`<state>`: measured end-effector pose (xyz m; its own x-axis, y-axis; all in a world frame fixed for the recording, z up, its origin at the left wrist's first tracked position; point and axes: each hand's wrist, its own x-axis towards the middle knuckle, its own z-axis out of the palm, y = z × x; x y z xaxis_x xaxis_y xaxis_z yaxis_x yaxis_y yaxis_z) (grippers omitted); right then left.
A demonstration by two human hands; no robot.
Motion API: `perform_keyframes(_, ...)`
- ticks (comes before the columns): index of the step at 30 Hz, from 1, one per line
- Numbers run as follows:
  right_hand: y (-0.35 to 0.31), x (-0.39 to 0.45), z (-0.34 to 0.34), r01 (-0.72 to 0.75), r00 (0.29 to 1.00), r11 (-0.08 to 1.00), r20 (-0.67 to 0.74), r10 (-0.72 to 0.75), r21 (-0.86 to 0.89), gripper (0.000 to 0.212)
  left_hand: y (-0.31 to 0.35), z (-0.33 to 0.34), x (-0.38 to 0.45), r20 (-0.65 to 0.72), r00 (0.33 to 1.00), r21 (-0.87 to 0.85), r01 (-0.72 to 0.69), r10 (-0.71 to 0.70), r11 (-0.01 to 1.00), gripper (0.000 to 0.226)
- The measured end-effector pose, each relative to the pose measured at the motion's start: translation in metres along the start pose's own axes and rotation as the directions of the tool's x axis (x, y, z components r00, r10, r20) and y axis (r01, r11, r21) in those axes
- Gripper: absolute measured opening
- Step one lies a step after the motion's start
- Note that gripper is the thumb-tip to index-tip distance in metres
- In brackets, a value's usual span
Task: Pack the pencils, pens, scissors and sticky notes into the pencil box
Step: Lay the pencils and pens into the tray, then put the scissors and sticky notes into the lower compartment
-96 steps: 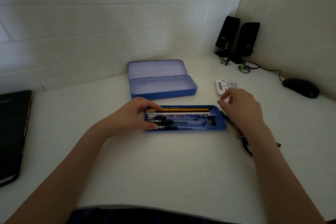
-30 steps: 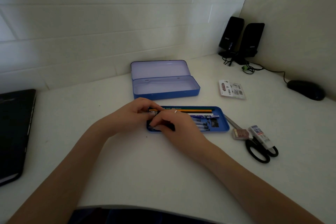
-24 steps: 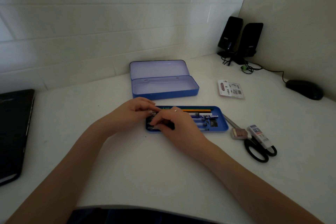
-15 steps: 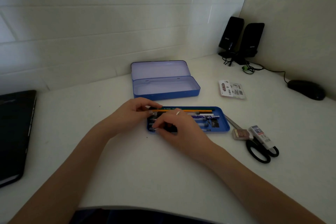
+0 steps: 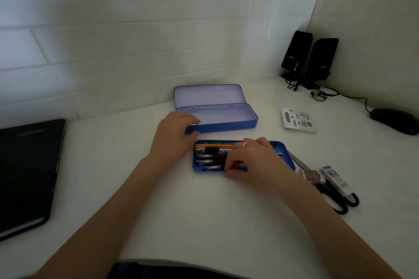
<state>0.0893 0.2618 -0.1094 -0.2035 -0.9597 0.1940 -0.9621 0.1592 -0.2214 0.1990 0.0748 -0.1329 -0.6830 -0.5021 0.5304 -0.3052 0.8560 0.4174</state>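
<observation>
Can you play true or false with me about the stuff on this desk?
1. The pencil box is open and empty. True.
2. The scissors are already in the pencil box. False: they lie on the desk, right of the blue tray.
3. The left hand touches the pencil box's near left corner. True.
4. The right hand is holding the mouse. False: it rests on the pens in the tray.
5. Two black speakers stand in the far corner. True.
</observation>
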Motion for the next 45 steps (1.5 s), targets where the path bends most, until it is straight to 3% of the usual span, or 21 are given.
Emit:
perform_keyframes(7, -0.004, 0.0, 0.002, -0.011, 0.999, 0.999, -0.031, 0.01, -0.032, 0.013, 0.001, 0.011, 0.011, 0.13, 0.991, 0.058, 0.025, -0.032, 0.998, 0.015)
perform_keyframes(14, -0.001, 0.015, 0.02, -0.077, 0.979, 0.996, -0.187, 0.086, 0.054, 0.011, -0.007, 0.001, 0.005, -0.079, 0.996, -0.011, -0.033, 0.032, 0.999, 0.007)
perform_keyframes(20, 0.008, 0.05, 0.03, -0.163, 0.956, 0.985, -0.237, 0.171, 0.05, 0.014, 0.003, -0.009, 0.007, -0.296, 0.955, -0.102, -0.058, 0.025, 0.993, 0.003)
perform_keyframes(25, 0.016, 0.09, 0.035, -0.235, 0.937, 0.968, -0.246, 0.249, 0.087, 0.015, 0.003, -0.008, 0.005, -0.308, 0.951, -0.142, -0.041, -0.005, 0.989, 0.003)
perform_keyframes(28, 0.025, 0.098, 0.032, -0.255, 0.917, 0.928, -0.238, 0.321, 0.27, 0.016, -0.001, -0.008, 0.006, -0.26, 0.965, -0.179, -0.027, -0.021, 0.983, 0.003)
perform_keyframes(30, 0.031, 0.093, 0.022, -0.293, 0.855, 0.75, -0.189, 0.484, 0.594, 0.023, -0.002, -0.012, 0.007, -0.225, 0.974, -0.224, -0.036, -0.015, 0.974, 0.004)
perform_keyframes(32, 0.04, 0.082, 0.009, -0.278, 0.753, 0.417, -0.073, 0.653, 0.865, 0.036, 0.0, -0.017, 0.009, -0.172, 0.984, -0.297, -0.005, -0.049, 0.955, 0.004)
perform_keyframes(35, 0.055, 0.059, -0.011, -0.136, 0.634, -0.038, 0.117, 0.765, 0.99, 0.031, 0.003, -0.025, 0.01, -0.036, 0.992, -0.414, 0.095, -0.121, 0.905, 0.011)
perform_keyframes(37, 0.066, 0.045, -0.023, -0.066, 0.603, -0.194, 0.194, 0.774, 0.979, 0.024, 0.004, -0.03, 0.01, 0.052, 0.992, -0.447, 0.128, -0.117, 0.886, 0.014)
perform_keyframes(39, 0.078, 0.033, -0.03, -0.116, 0.604, -0.143, 0.184, 0.775, 0.983, 0.03, 0.006, -0.032, 0.009, 0.128, 0.989, -0.427, 0.126, -0.078, 0.896, 0.019)
perform_keyframes(43, 0.088, 0.014, -0.035, -0.338, 0.603, 0.225, 0.026, 0.798, 0.914, 0.029, 0.012, -0.031, 0.005, 0.258, 0.966, -0.364, 0.082, 0.016, 0.928, 0.03)
perform_keyframes(45, 0.092, 0.006, -0.037, -0.382, 0.598, 0.343, -0.054, 0.8, 0.858, 0.025, 0.012, -0.031, 0.004, 0.28, 0.96, -0.355, 0.092, 0.012, 0.93, 0.03)
